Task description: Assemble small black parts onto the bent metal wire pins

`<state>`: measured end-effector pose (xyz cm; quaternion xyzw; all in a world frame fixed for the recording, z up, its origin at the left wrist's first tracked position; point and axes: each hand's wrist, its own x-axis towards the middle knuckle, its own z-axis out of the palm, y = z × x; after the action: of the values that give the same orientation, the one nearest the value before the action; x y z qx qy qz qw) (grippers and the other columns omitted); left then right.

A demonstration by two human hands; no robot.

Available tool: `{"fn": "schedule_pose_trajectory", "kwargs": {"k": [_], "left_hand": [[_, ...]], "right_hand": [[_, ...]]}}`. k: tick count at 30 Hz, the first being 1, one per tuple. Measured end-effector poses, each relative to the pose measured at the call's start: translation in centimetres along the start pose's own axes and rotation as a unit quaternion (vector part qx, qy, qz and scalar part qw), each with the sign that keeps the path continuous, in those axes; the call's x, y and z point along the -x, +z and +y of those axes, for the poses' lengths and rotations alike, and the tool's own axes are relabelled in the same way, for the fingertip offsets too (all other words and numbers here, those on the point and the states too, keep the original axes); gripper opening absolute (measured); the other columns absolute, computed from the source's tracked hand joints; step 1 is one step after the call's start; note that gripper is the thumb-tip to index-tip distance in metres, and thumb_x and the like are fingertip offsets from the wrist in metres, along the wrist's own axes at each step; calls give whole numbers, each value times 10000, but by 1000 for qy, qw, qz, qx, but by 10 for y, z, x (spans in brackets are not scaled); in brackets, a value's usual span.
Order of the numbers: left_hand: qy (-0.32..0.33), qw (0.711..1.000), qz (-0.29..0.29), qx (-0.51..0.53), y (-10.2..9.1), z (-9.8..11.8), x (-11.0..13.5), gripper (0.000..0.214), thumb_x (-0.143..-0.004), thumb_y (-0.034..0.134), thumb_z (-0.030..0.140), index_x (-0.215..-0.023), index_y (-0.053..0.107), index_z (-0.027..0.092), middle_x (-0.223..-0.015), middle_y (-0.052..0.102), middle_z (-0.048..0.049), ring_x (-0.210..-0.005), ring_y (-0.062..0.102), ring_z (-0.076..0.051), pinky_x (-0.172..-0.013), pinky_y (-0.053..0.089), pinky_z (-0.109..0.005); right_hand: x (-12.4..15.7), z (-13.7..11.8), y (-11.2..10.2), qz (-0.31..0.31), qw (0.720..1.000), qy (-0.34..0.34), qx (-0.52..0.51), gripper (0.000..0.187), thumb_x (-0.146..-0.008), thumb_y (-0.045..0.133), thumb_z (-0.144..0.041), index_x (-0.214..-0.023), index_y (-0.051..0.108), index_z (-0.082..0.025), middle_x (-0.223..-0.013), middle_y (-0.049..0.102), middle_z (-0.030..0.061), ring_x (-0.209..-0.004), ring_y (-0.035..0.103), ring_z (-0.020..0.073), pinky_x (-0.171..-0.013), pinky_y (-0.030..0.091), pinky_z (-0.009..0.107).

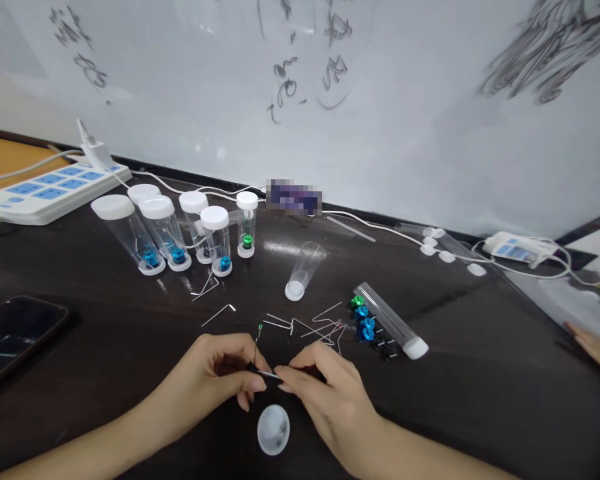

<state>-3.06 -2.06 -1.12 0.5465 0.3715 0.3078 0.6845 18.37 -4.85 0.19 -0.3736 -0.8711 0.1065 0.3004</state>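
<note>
A thin silver rod [270, 375] is held between left fingers [243, 382] and right fingers [293, 380], its long way running from side to side. A small black part [253, 367] at its left end is pinched by the left fingers; its right end is pinched by the right, so neither hand is nearer. Whether rod and part are joined cannot be told. A white cup [265, 433] is set nearer the body than the fingers, on the bench [455, 413].

I spot scribbled whiteboard [405, 100] along back, blue-socketed power strip [55, 189] far left, dark phone [20, 340] nearer, smaller socket block [514, 247] over right.
</note>
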Motion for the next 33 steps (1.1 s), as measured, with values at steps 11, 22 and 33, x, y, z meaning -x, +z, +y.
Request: {"fn": "schedule_pose_trajectory", "kwargs": {"k": [11, 22, 33], "left_hand": [[36, 994, 11, -107, 3, 1, 3, 154, -822, 644, 296, -789, 690, 154, -695, 652, -12, -545, 576, -109, -531, 488, -215], [36, 996, 3, -87, 3, 0, 4, 159, -807, 658, 295, -771, 689, 144, -694, 652, -19, -526, 577, -113, -511, 502, -222], [28, 996, 12, -88, 5, 1, 3, 124, -762, 709, 288, -793, 711, 167, -768, 718, -32, -570, 623, -134, -542, 524, -232]], "right_hand": [[-2, -1, -2, 6, 1000, -6, -17, 236, -939, 476, -128, -966, 704, -182, -773, 597, 50, -654, 546, 137, -569, 450, 239], [0, 4, 2, -19, 997, -12, -76, 175, -937, 518, -136, -969, 690, -152, -746, 594, 39, -631, 542, 125, -581, 446, 237], [-4, 1, -2, -29, 996, 7, -87, 220, -963, 475, -173, -1021, 684, -136, -716, 568, 24, -563, 512, 116, -517, 417, 234]]}}
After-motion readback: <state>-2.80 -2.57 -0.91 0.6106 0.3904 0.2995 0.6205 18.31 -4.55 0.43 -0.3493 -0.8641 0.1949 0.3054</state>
